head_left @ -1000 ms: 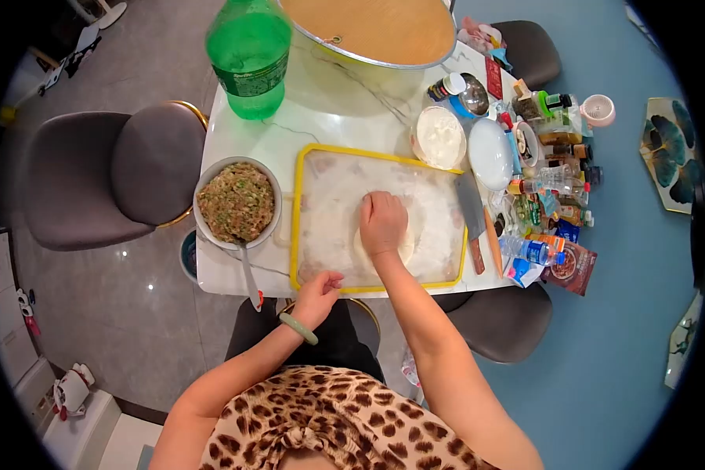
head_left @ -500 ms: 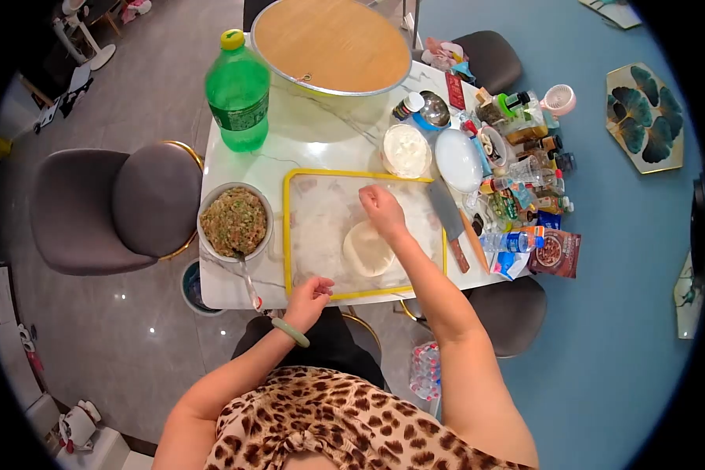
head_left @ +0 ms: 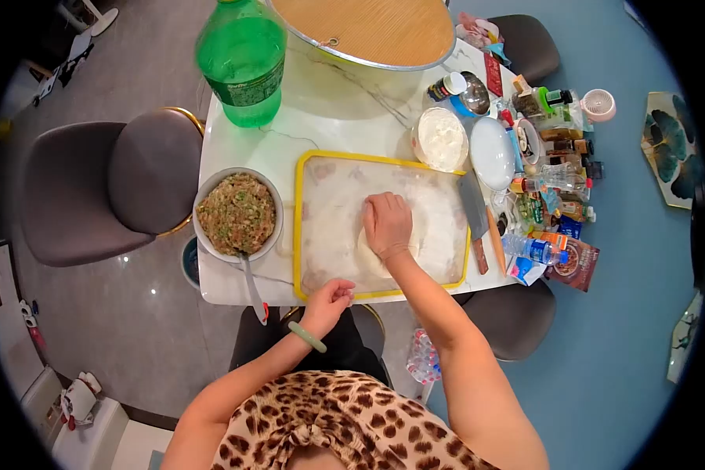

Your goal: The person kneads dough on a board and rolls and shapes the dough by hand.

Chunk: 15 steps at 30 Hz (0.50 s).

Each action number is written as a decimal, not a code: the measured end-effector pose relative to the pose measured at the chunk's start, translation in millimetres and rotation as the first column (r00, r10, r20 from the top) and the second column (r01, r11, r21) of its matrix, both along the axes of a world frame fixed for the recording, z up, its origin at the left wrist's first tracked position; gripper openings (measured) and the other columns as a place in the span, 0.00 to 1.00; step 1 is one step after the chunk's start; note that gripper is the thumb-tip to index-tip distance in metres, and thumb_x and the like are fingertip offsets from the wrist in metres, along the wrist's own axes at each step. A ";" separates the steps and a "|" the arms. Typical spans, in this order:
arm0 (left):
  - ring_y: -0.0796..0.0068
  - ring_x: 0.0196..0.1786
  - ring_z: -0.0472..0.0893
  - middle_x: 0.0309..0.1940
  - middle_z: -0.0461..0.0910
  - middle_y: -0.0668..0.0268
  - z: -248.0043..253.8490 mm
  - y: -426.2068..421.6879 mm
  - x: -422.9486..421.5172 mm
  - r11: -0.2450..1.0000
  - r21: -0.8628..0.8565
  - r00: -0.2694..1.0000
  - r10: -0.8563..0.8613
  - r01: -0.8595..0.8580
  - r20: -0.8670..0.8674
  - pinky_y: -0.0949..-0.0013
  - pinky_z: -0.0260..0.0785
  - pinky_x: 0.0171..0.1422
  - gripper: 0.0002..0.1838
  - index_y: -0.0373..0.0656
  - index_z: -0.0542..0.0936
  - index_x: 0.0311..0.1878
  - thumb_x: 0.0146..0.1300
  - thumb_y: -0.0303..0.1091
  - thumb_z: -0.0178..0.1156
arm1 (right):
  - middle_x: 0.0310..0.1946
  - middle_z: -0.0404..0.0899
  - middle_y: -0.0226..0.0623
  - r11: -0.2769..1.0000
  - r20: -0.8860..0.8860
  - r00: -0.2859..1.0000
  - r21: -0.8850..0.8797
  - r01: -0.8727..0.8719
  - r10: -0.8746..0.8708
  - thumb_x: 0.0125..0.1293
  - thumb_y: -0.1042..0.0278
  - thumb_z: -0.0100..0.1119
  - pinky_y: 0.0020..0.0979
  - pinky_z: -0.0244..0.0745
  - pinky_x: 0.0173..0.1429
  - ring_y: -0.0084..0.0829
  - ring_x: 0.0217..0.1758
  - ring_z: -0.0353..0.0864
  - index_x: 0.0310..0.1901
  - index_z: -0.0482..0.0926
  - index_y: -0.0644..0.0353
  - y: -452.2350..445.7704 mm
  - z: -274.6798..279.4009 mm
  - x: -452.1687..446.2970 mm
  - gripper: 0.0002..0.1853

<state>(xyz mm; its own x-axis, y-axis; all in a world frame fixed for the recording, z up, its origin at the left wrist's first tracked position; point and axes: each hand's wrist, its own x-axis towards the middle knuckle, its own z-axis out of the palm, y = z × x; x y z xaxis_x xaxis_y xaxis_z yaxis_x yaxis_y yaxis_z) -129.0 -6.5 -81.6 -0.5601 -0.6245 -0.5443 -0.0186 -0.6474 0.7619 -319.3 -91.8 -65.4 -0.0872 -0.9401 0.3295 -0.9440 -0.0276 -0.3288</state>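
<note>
My right hand (head_left: pixel 388 223) is over a round, pale piece of dough (head_left: pixel 369 258), palm down, with its fingers curled and pressed together. The fingertips and anything in them are hidden. Beneath the dough lies a floury mat with a yellow rim (head_left: pixel 299 211). My left hand (head_left: pixel 330 304), a green bangle at its wrist, is at the mat's near edge with fingers loosely bent and apart, holding nothing. Left of the mat stands a bowl of minced filling (head_left: pixel 237 213), a spoon (head_left: pixel 252 286) leaning out of it. A bowl of white flour (head_left: pixel 440 139) is beyond the mat's far right corner.
A cleaver (head_left: pixel 473 215) and a wooden rolling pin (head_left: pixel 496 237) lie along the mat's right side. Past them are a white oval dish (head_left: pixel 493 153) and several bottles. A large green bottle (head_left: pixel 243 63) and a round wooden board (head_left: pixel 368 30) occupy the far side.
My right hand has come down from above the dough's far edge onto the dough. My left hand stays near the mat's front edge. The view has shifted slightly.
</note>
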 end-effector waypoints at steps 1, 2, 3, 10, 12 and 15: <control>0.78 0.39 0.77 0.34 0.77 0.66 0.5 -1.1 -2.5 1.000 -0.024 1.000 0.004 -0.004 -0.006 0.75 0.70 0.46 0.13 0.36 0.75 0.47 0.58 0.21 0.53 | 0.29 0.73 0.35 1.000 -0.003 1.000 -0.002 0.013 -0.013 0.55 0.69 0.54 0.38 0.66 0.37 0.38 0.34 0.71 0.31 0.74 0.55 -0.6 -1.6 -0.7 0.03; 0.78 0.39 0.77 0.34 0.77 0.66 1.9 -4.1 -3.7 0.999 -0.040 1.000 0.016 -0.017 -0.018 0.75 0.70 0.46 0.13 0.36 0.75 0.47 0.58 0.21 0.53 | 0.28 0.73 0.35 1.000 -0.007 1.000 -0.015 0.019 -0.019 0.55 0.69 0.54 0.39 0.65 0.37 0.38 0.32 0.71 0.31 0.74 0.55 -4.8 -1.8 -2.0 0.03; 0.78 0.39 0.77 0.34 0.77 0.65 8.3 -6.9 -2.2 0.998 -0.062 1.000 -0.015 0.013 -0.024 0.75 0.70 0.46 0.13 0.37 0.75 0.47 0.58 0.21 0.52 | 0.28 0.73 0.35 1.000 -0.016 1.000 -0.030 0.005 -0.006 0.55 0.69 0.54 0.39 0.65 0.37 0.38 0.32 0.71 0.31 0.74 0.55 -7.4 -2.5 -2.6 0.03; 0.78 0.38 0.77 0.34 0.77 0.65 20.4 -10.7 23.6 0.991 -0.136 0.999 -0.014 0.008 -0.046 0.75 0.70 0.45 0.13 0.36 0.74 0.47 0.58 0.21 0.51 | 0.33 0.78 0.39 0.901 0.588 0.760 0.434 -0.008 -0.277 0.59 0.68 0.50 0.33 0.71 0.43 0.38 0.37 0.77 0.40 0.77 0.61 -25.8 -1.5 -40.5 0.10; 0.78 0.38 0.77 0.34 0.77 0.65 21.7 -10.1 24.4 0.988 -0.154 0.999 -0.022 0.016 -0.036 0.75 0.70 0.45 0.13 0.36 0.74 0.47 0.58 0.21 0.51 | 0.35 0.79 0.40 0.896 0.764 0.557 0.437 -0.076 -0.325 0.59 0.68 0.50 0.31 0.72 0.44 0.37 0.38 0.78 0.41 0.77 0.61 -31.9 4.9 -42.7 0.11; 0.78 0.37 0.77 0.33 0.77 0.66 33.0 -7.2 27.2 0.984 -0.171 0.999 -0.053 0.049 -0.015 0.75 0.70 0.44 0.12 0.37 0.75 0.47 0.59 0.21 0.51 | 0.32 0.78 0.40 0.977 0.609 0.770 0.199 0.083 -0.189 0.60 0.68 0.51 0.32 0.72 0.42 0.38 0.37 0.77 0.39 0.78 0.60 -22.0 10.5 -9.2 0.09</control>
<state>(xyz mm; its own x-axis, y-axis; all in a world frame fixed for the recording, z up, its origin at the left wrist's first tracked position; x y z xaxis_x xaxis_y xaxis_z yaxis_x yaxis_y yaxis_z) -101.8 -13.6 -48.6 -0.6029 -0.6777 -0.4211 -0.0326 -0.5064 0.8617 -328.6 -113.8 -55.0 -0.3534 -0.9354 0.0128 -0.5214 0.1856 -0.8329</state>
